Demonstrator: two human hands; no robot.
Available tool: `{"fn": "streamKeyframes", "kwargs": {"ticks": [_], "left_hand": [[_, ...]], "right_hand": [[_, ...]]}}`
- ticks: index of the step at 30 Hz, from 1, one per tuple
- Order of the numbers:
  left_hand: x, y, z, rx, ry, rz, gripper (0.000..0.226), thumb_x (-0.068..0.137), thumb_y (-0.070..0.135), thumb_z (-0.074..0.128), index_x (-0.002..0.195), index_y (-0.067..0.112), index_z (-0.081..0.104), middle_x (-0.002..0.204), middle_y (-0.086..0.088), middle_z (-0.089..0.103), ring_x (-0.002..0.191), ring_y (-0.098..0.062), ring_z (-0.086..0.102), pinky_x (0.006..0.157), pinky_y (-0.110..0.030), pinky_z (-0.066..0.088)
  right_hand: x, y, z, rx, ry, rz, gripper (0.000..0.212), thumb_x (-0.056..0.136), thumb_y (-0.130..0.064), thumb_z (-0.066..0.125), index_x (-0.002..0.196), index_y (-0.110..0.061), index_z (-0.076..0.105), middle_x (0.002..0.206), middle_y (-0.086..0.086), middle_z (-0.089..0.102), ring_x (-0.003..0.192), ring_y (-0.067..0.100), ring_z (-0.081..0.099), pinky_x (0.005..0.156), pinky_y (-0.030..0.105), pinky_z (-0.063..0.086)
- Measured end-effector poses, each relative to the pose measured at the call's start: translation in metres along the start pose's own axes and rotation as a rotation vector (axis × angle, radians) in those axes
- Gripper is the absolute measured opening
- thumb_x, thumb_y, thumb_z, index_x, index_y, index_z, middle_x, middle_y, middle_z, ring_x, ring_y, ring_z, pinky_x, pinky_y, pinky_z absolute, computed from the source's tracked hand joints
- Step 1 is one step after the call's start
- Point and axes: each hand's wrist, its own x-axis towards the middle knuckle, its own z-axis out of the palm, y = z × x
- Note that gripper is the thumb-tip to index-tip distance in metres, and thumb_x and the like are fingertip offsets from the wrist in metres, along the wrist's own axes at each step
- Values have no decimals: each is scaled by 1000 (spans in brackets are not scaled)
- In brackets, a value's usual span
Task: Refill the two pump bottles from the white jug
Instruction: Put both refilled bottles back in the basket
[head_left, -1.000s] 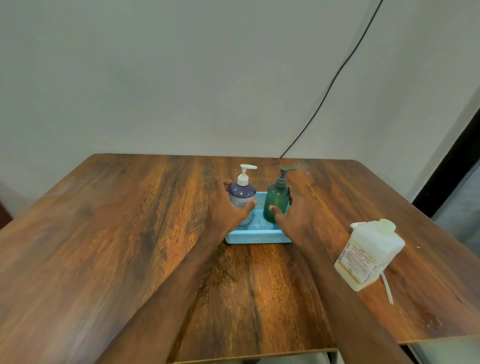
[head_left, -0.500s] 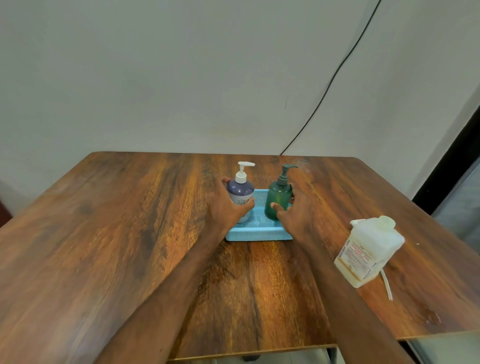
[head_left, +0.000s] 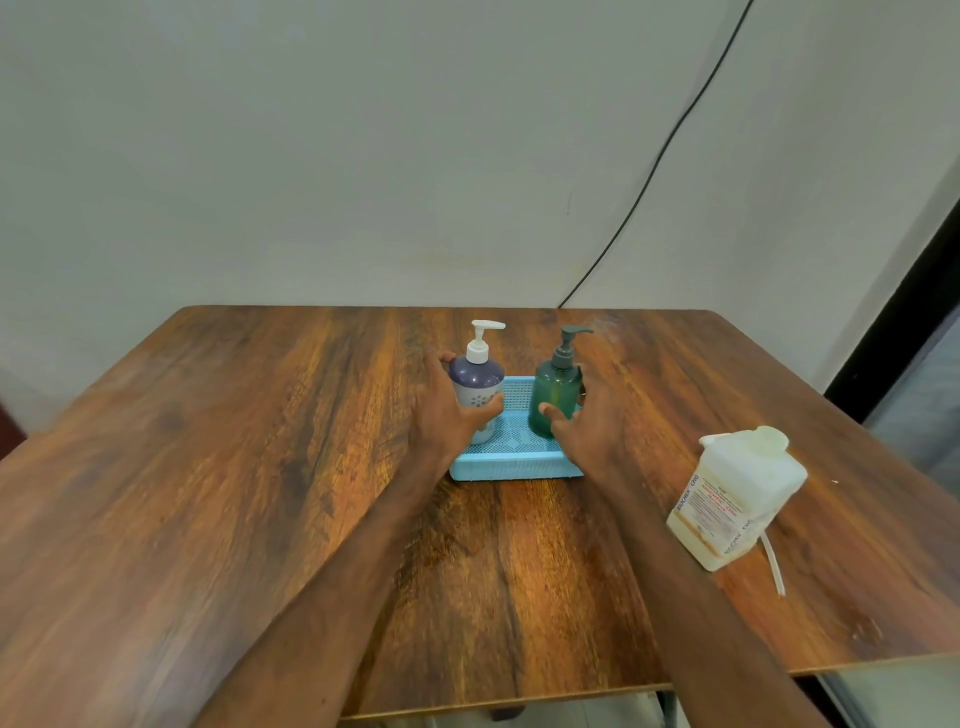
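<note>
Unmoved; L hand (head_left: 441, 410), R hand (head_left: 589, 426) grip pump btls (head_left: 476, 382) (head_left: 555, 397)

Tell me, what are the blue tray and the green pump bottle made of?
Blue tray: likely moulded plastic, matte, judging by its perforated mesh floor and walls. Green pump bottle: probably translucent plastic with a slight sheen; tinted glass cannot be ruled out.
</note>
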Motion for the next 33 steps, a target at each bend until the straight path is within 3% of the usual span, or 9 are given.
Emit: {"fn": "streamKeyframes", "kwargs": {"ticks": [6,9,12,15,19,22,25,28,33], "left_hand": [[9,-1,1,-5,-56,-4,79,76,30,92,135,15,41,123,8,54,110,-11,60,91,-25,54],[11,-3,2,2,-80,5,81,76,32,92,136,16,40,131,2,59,116,-16,63,95,-31,56],[11,-1,1,11,-98,-4,86,74,40,92,137,18,38,136,-2,57,119,-19,63,96,-29,55],[3,7,-6,-16,-71,-42,95,76,51,87,144,19,29,146,-4,48,126,-18,55,98,-28,48],[-35,2,-23,-15,-158,-45,108,72,59,87,151,27,23,146,11,41,127,-9,47,101,-28,42],[-58,-10,-31,0,-281,-4,114,62,62,93,152,32,31,145,18,50,127,-1,54,101,-19,47],[-54,-17,-31,66,-266,15,96,65,52,95,146,26,49,142,11,62,123,-6,62,101,-28,55],[-41,-21,-26,115,-239,10,91,67,48,94,145,22,54,140,4,65,121,-13,65,99,-33,58],[-6,-35,-11,168,-253,-28,101,72,53,89,155,18,43,149,-1,58,130,-20,60,106,-42,54]], "right_hand": [[-2,0,1,-10,35,9,59,78,-26,86,130,-20,58,128,2,64,120,25,58,99,40,52],[-2,-1,-1,50,32,58,61,79,-25,86,132,-17,56,132,4,63,121,26,60,98,34,49],[-7,0,-8,78,29,113,87,79,-37,85,149,-16,39,149,7,51,131,29,55,106,43,49],[-30,1,-25,40,10,96,96,83,-50,78,159,-24,24,164,4,31,148,26,36,118,49,35],[-66,19,-49,67,-89,41,93,76,-65,78,152,-34,35,156,-6,43,138,18,46,112,46,44],[-77,32,-52,75,-147,45,75,76,-47,85,142,-28,54,145,-2,55,118,13,61,92,30,57],[-68,35,-49,35,-130,1,39,84,-30,82,121,-25,71,123,-3,69,91,1,64,69,11,48],[-48,38,-42,30,-136,-37,27,85,-30,80,112,-25,76,111,-9,73,93,2,64,71,13,48],[-5,41,-23,20,-130,-6,26,82,-30,83,105,-21,75,100,-7,71,89,6,63,69,19,45]]}}
